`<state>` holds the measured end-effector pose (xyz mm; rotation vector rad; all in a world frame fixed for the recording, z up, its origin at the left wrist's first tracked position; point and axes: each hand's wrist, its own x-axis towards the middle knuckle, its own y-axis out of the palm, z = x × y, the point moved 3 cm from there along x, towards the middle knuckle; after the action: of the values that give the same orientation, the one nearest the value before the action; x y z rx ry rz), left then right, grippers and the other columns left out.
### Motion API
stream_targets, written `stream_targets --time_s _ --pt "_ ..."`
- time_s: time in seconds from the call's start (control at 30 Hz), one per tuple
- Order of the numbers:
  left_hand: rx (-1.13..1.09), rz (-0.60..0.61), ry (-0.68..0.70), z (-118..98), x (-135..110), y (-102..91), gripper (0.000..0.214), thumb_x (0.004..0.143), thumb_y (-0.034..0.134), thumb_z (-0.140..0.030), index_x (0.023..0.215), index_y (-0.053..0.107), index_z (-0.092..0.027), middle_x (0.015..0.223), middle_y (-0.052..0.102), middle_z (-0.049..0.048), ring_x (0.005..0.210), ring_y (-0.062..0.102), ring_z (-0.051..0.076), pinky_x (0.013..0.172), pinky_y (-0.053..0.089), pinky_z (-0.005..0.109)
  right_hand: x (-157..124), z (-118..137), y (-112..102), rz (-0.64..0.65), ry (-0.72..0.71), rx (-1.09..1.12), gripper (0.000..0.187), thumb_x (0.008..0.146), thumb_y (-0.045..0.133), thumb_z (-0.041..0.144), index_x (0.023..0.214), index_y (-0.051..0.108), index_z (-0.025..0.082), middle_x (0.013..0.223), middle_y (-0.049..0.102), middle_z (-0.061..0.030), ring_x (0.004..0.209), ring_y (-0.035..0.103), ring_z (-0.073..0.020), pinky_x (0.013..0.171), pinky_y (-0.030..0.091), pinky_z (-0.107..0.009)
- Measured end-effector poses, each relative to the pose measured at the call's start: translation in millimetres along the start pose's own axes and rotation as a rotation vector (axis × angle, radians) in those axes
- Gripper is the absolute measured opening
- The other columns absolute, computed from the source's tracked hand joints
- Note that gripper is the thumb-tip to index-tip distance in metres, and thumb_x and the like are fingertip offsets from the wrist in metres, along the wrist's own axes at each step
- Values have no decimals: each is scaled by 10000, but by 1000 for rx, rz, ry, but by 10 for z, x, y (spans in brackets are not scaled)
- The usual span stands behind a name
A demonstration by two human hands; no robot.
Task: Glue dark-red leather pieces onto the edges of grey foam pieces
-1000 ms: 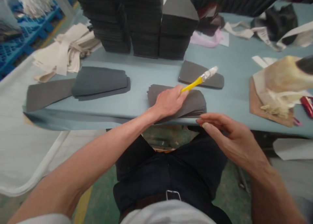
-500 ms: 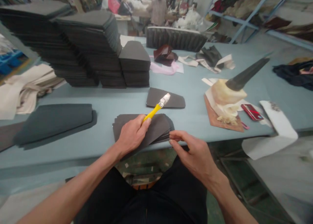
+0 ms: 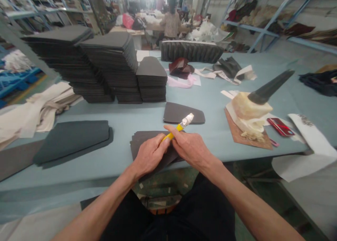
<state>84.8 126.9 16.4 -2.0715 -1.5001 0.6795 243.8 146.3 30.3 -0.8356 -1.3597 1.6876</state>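
Note:
My left hand (image 3: 149,154) is closed around the yellow handle of a small brush (image 3: 180,126) whose pale bristles point up and to the right. My right hand (image 3: 190,147) has come onto the same handle, its fingers pinching the brush just ahead of the left hand. Both hands rest over a fanned pile of dark grey cut pieces (image 3: 139,142) at the near edge of the blue table (image 3: 216,107). A single grey piece (image 3: 179,114) lies just beyond the brush tip.
Tall stacks of grey pieces (image 3: 105,65) stand at the back left. A flat grey pile (image 3: 73,139) lies to the left. At the right are a glue-caked block with a dark cone (image 3: 252,109), a red phone (image 3: 281,126) and white paper (image 3: 308,128). A person stands far behind.
The view has tilted up from my lap to the table. My right hand moved from the edge of the pile up onto the brush handle held by my left hand.

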Motion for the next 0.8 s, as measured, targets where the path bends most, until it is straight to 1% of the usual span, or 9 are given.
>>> stream_targets --time_s 0.1,0.2,0.27,0.4,0.5,0.57,0.63,0.7,0.8 --pt "-33 14 26 -10 -5 -10 449 1052 295 -554 791 489 -244 804 614 -3 776 570 189 756 398 336 31 29 39 -17 -1 -35 469 1043 442 164 1461 637 240 1080 839 -129 883 792 -268 656 477 -309" --pt "-64 29 42 -2 2 -22 471 1057 304 -575 793 505 -241 819 635 -2 790 581 189 759 406 336 42 9 77 -98 3 -22 355 1035 462 179 1296 695 239 986 833 -96 808 756 -243 626 413 -302" --pt "-80 35 50 12 10 -29 498 1062 289 -588 786 513 -239 811 642 -1 792 590 191 765 423 338 54 -27 106 -156 20 -12 297 1053 461 211 1234 696 227 983 819 -102 864 740 -252 665 423 -307" --pt "-87 33 75 30 20 -24 512 1067 293 -581 796 550 -231 809 668 6 804 617 191 793 460 341 121 -103 169 -276 6 46 263 1093 462 308 1189 684 205 1083 789 -151 1040 697 -284 836 479 -338" --pt "-58 12 99 17 -12 -7 437 1054 384 -564 868 590 -226 845 692 10 801 622 188 782 475 340 195 -141 250 -266 -48 91 226 1072 533 297 1226 669 203 1113 786 -135 1045 702 -271 920 493 -348" --pt "-34 -7 116 -2 -83 7 358 1030 483 -540 934 615 -221 935 722 27 871 646 203 829 502 355 236 -157 308 -234 -74 111 194 1057 570 273 1208 666 199 1073 796 -112 1015 720 -259 924 497 -340" --pt "34 -34 142 -18 -207 28 313 983 607 -522 1034 648 -217 1086 743 60 1025 667 248 945 525 408 262 -169 355 -210 -76 122 181 1059 572 262 1200 660 189 1036 801 -104 973 736 -258 882 500 -334" --pt "198 -86 185 -19 -366 63 453 907 734 -547 1203 661 -212 1297 723 110 1222 643 321 1079 515 500 276 -175 383 -202 -62 128 190 1073 555 265 1210 654 178 1039 802 -116 956 746 -267 847 496 -336" --pt "507 -166 232 37 -578 140 802 813 843 -581 1458 573 -190 1558 603 179 1442 545 406 1219 463 613 277 -172 388 -202 -45 139 208 1086 536 270 1230 650 172 1075 800 -140 973 751 -280 839 492 -347"
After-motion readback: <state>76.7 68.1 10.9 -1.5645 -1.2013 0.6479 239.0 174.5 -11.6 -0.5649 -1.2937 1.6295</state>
